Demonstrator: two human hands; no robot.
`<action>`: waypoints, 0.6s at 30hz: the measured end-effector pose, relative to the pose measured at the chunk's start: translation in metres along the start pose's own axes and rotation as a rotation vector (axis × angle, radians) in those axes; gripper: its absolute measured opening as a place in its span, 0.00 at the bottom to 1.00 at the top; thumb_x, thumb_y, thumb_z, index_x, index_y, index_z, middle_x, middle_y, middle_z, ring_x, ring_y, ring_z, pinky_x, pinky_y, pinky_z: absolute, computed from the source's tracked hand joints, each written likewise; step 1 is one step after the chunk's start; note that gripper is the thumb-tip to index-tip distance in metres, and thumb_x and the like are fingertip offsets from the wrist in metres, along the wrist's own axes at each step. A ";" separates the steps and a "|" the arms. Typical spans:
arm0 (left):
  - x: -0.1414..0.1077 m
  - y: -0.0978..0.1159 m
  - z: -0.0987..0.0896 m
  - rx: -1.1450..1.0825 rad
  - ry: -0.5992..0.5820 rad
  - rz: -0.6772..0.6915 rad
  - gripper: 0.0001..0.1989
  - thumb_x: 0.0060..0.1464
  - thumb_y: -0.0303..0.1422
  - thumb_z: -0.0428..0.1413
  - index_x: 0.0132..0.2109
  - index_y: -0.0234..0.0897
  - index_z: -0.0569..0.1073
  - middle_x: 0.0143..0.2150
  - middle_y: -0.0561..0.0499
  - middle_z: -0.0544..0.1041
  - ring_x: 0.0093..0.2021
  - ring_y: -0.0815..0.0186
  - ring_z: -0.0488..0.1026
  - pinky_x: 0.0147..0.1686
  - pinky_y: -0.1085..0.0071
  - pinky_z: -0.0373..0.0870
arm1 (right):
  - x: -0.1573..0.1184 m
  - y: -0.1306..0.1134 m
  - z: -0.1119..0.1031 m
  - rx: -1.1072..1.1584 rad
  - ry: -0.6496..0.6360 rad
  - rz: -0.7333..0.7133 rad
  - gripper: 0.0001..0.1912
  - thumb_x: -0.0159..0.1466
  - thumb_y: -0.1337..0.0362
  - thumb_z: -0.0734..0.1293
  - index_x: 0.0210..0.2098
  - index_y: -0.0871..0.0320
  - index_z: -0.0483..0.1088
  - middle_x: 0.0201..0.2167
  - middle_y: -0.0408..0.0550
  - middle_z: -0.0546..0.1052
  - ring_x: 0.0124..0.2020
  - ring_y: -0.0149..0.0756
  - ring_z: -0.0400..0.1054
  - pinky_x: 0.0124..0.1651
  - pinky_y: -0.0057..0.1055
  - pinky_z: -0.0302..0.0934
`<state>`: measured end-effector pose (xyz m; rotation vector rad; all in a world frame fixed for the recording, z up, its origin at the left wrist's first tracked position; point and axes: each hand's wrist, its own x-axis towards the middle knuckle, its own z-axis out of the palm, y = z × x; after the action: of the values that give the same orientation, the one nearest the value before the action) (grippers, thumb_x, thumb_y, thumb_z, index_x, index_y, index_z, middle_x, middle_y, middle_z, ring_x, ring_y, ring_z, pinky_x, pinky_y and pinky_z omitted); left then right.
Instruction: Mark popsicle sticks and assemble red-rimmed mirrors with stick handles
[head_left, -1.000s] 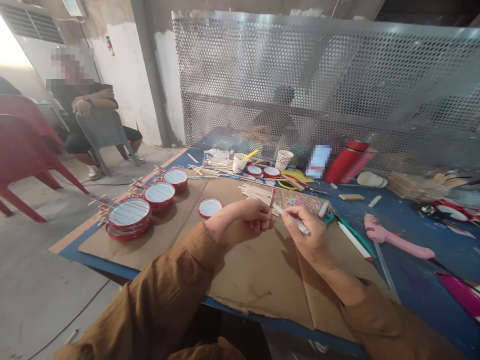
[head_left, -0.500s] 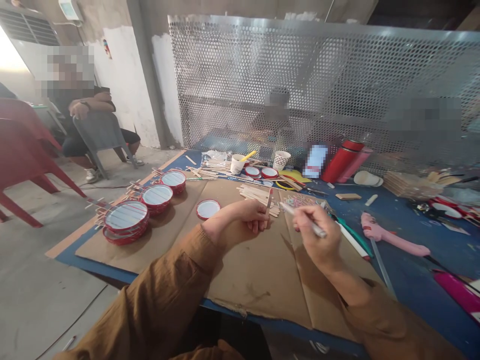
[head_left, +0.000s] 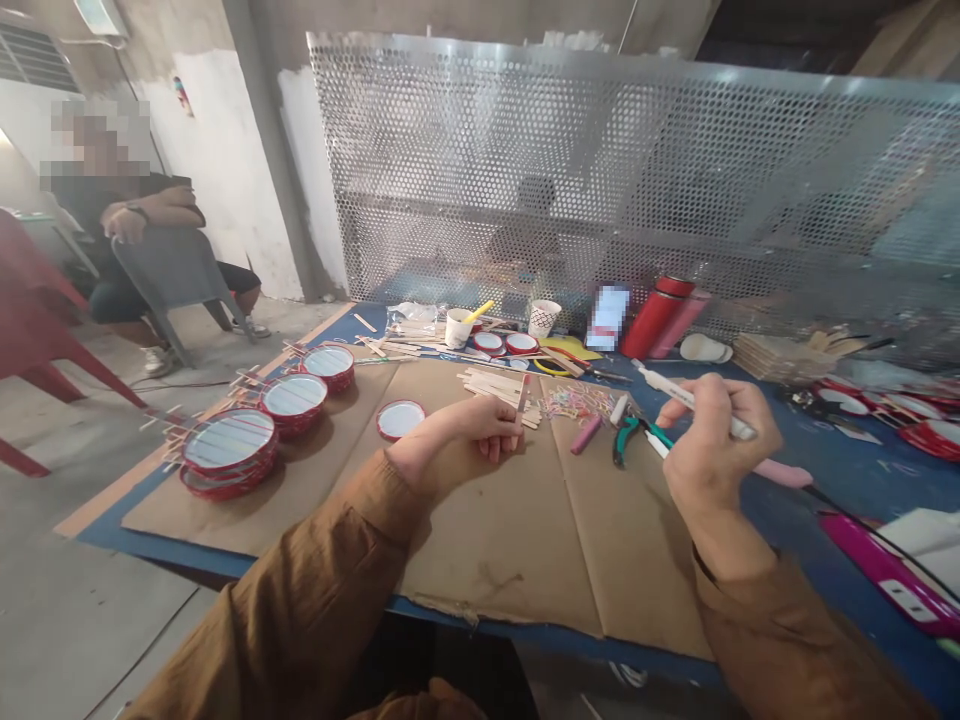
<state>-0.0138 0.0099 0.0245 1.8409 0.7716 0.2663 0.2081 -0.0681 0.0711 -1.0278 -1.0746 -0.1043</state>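
Over the middle of the cardboard sheet (head_left: 495, 530), my left hand (head_left: 491, 425) is closed on a small wooden stick (head_left: 521, 398) with a reddish tip, held upright. My right hand (head_left: 716, 440), raised at the right, grips a white pen (head_left: 667, 388). Behind my left hand lie loose wooden sticks (head_left: 487, 385). Between my hands are a pile of small coloured pieces (head_left: 577, 400), a pink stub (head_left: 586, 434) and green-handled pliers (head_left: 624, 440). A round red-rimmed disc (head_left: 400, 418) lies left of my left hand.
Red drum-like pieces (head_left: 229, 445) with sticks stand at the left. Paper cups (head_left: 542, 318), a phone (head_left: 607, 318) and a red bottle (head_left: 654, 318) stand at the back before a perforated metal panel (head_left: 465, 160). A person (head_left: 150, 215) sits at the far left.
My right hand has moved right with the pen, away from my left hand, uncovering the pink stub and pliers. My left hand still holds the stick. The view has shifted slightly right.
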 end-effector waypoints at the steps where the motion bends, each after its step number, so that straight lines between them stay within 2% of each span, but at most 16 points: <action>1: -0.001 0.001 0.001 -0.007 0.005 -0.001 0.07 0.54 0.31 0.50 0.30 0.32 0.69 0.24 0.55 0.72 0.18 0.77 0.67 0.20 0.81 0.63 | -0.001 0.001 0.001 0.005 -0.014 0.012 0.10 0.63 0.61 0.62 0.26 0.55 0.66 0.13 0.38 0.65 0.15 0.30 0.60 0.26 0.30 0.59; 3: -0.001 0.001 0.001 -0.019 0.004 -0.003 0.07 0.53 0.30 0.51 0.29 0.33 0.69 0.23 0.55 0.72 0.18 0.77 0.67 0.21 0.81 0.63 | -0.006 0.003 0.004 -0.013 -0.100 0.028 0.11 0.64 0.59 0.61 0.28 0.57 0.69 0.13 0.37 0.65 0.16 0.29 0.61 0.25 0.29 0.58; 6: -0.001 0.002 0.000 -0.023 -0.015 -0.023 0.06 0.53 0.29 0.51 0.30 0.32 0.70 0.23 0.55 0.72 0.19 0.77 0.67 0.21 0.81 0.63 | -0.022 0.001 0.009 -0.034 -0.389 0.034 0.12 0.65 0.57 0.60 0.35 0.57 0.72 0.15 0.38 0.67 0.17 0.29 0.62 0.24 0.27 0.58; 8: 0.000 0.003 -0.001 -0.029 -0.036 -0.044 0.06 0.53 0.29 0.51 0.31 0.32 0.71 0.23 0.55 0.72 0.20 0.77 0.68 0.22 0.81 0.63 | -0.034 -0.001 0.012 -0.040 -0.606 -0.020 0.13 0.65 0.56 0.61 0.37 0.57 0.72 0.16 0.38 0.67 0.17 0.29 0.63 0.24 0.27 0.59; 10: 0.001 0.003 -0.001 -0.031 -0.049 -0.058 0.06 0.53 0.29 0.51 0.31 0.32 0.71 0.24 0.56 0.72 0.20 0.77 0.68 0.22 0.80 0.64 | -0.044 -0.002 0.015 -0.058 -0.758 -0.131 0.12 0.65 0.57 0.61 0.35 0.56 0.72 0.16 0.38 0.68 0.17 0.30 0.64 0.26 0.28 0.60; 13: 0.001 0.004 -0.001 -0.016 -0.051 -0.065 0.06 0.53 0.28 0.50 0.32 0.32 0.71 0.25 0.56 0.72 0.19 0.77 0.67 0.22 0.79 0.64 | -0.053 -0.002 0.017 -0.074 -0.842 -0.258 0.10 0.66 0.59 0.60 0.35 0.54 0.72 0.17 0.39 0.70 0.19 0.31 0.65 0.29 0.29 0.61; 18: 0.000 0.007 -0.001 -0.012 -0.065 -0.066 0.07 0.54 0.26 0.48 0.31 0.32 0.69 0.23 0.56 0.70 0.19 0.76 0.69 0.23 0.79 0.65 | -0.053 -0.003 0.017 -0.087 -0.893 -0.283 0.10 0.66 0.60 0.60 0.36 0.54 0.71 0.17 0.38 0.70 0.19 0.31 0.65 0.27 0.28 0.60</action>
<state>-0.0119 0.0089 0.0311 1.8000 0.7824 0.1675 0.1674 -0.0775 0.0343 -1.0072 -2.0411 0.0957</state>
